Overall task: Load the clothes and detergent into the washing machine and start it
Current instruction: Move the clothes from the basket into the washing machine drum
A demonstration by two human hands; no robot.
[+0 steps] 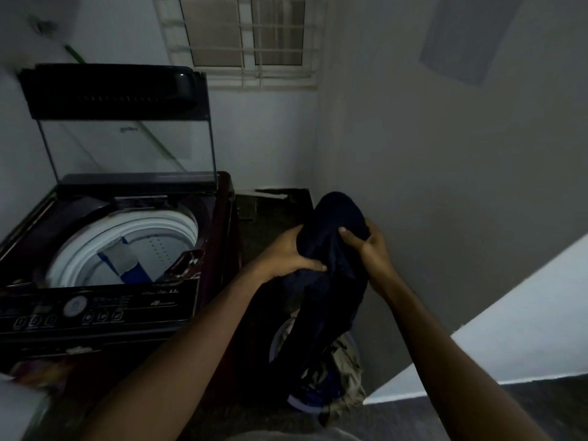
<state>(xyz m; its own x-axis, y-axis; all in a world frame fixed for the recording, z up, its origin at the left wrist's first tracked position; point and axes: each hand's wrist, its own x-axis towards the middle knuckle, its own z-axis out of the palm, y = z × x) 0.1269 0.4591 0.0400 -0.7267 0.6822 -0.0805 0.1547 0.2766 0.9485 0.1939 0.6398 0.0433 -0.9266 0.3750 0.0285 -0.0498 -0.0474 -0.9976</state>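
Left hand [284,253]: fingers [297,232] curled round the left edge of a dark navy garment [332,214], thumb pressed flat across the front of the cloth. Right hand [374,249] mirrors it: fingers [369,226] wrapped behind the right edge, thumb pinching the front.

Both grips sit on the upper part of the garment. The top bunches into a rounded hump above the hands. The rest hangs in folds between the forearms.

The garment's lower end drops towards a laundry basket [276,340] on the floor [493,418]. Too dark to tell whether it touches the pile inside. The basket has a white rim and sits just right of the washing machine, close to the grey wall [461,154]. Inside it are a beige patterned cloth [351,374] and a blue cloth [321,388].

The washing machine [219,249] is a dark maroon top-loader, left of both hands. Its glass lid [127,144] stands upright and open. The drum [95,259] has a white rim. A blue-and-grey piece [127,261] lies against the drum's inner wall; can't tell what it is.

The control panel [79,310] runs along the near edge, with a round dial and a row of buttons. Labels are too blurred to read.

A window [248,43] with a white grille sits on the back wall above the machine.
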